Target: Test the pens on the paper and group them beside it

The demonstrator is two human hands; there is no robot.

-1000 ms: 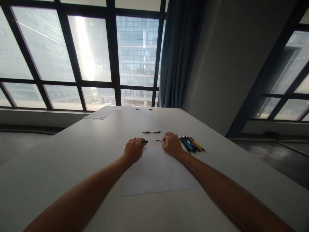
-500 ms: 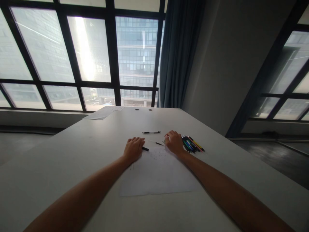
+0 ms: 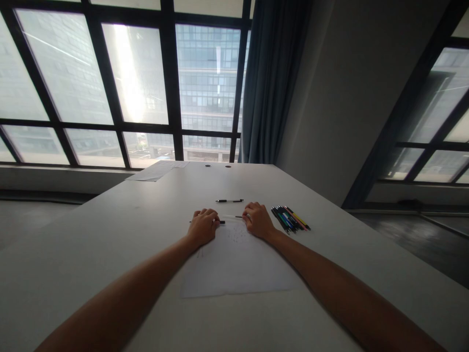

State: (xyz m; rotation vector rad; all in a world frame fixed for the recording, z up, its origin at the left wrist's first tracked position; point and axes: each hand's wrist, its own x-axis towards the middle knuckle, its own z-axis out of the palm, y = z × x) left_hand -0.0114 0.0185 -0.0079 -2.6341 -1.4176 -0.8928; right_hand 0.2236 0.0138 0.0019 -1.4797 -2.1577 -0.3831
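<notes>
Far left on the white table (image 3: pixel 110 220), a few loose sheets (image 3: pixel 157 171) lie by the window edge, well apart from the hands. Left hand (image 3: pixel 202 226) sits knuckles-up at the top left corner of the paper sheet (image 3: pixel 238 264), fingers curled over a thin black pen (image 3: pixel 221 222); the pen's ends stick out on both sides of the fist, so it is gripping that pen. Sheet lies flat in front of the person, faint scribbles near its top edge between the two hands. Beyond the hands, a black-and-white pen (image 3: pixel 229 200) lies alone on the table, not touched. Right hand (image 3: pixel 257 220) is at the sheet's top right corner, fingers closed around a thin light-coloured stick (image 3: pixel 236 216) with a dark tip that points toward the left hand; too small to tell exactly what it is. Just right of that hand, a bundle of coloured pencils (image 3: pixel 290 218) lies fanned on the table, near but not touching
</notes>
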